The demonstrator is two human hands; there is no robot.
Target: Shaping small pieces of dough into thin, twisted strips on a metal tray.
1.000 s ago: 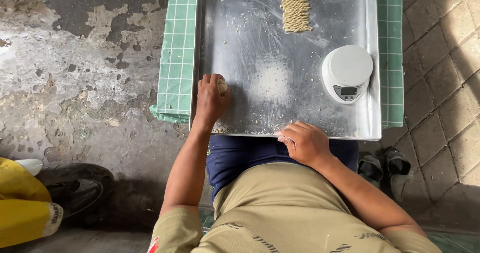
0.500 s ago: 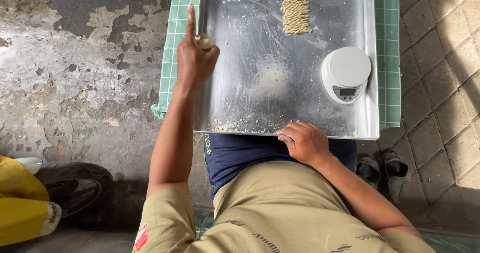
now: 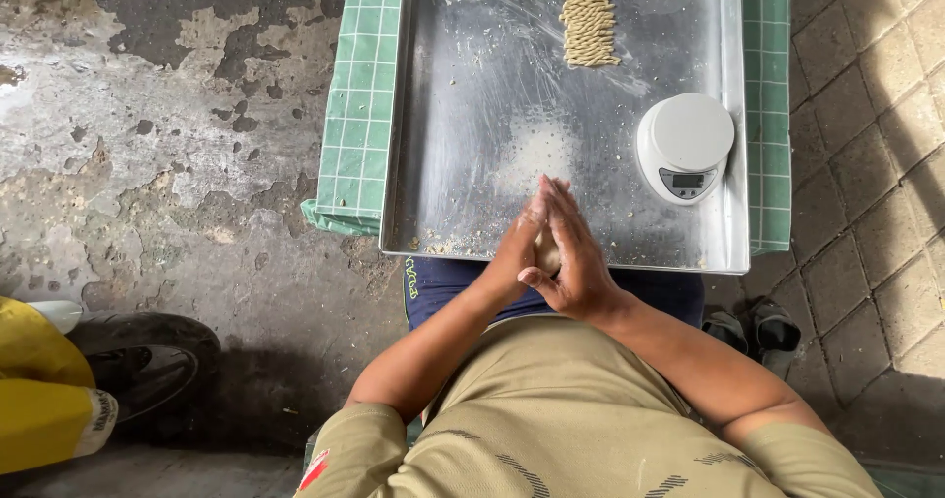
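The fingers (image 3: 544,203) of both hands lie straight and flat, pressed palm to palm, their tips pointing away from the body over the near edge of the tray. Between the palms sits a small pale lump of dough (image 3: 547,255), only a sliver of it showing in the gap at the heel of the hands; it is clasped there rather than gripped by curled fingers. The left hand (image 3: 516,247) stands on edge against the right hand (image 3: 576,262), whose thumb folds in towards the lump. Both forearms run back from the wrists to bent elbows at the sides of an olive-tan short-sleeved shirt (image 3: 561,419).

The hands hover above the front lip of a large rectangular shiny metal tray (image 3: 463,114), dusted with flour and crumbs. At the far end of the tray lies a neat block of thin twisted pale-yellow dough sticks (image 3: 589,18), well apart from the hands. A round white digital kitchen scale (image 3: 685,146) with a small grey display stands on the tray's right side, near the right hand but not touching it. The tray rests on a green cloth with a white grid pattern (image 3: 356,104), which shows along both long sides. A yellow object and a black tyre (image 3: 148,360) lie at the lower left on the stained concrete floor (image 3: 148,144).
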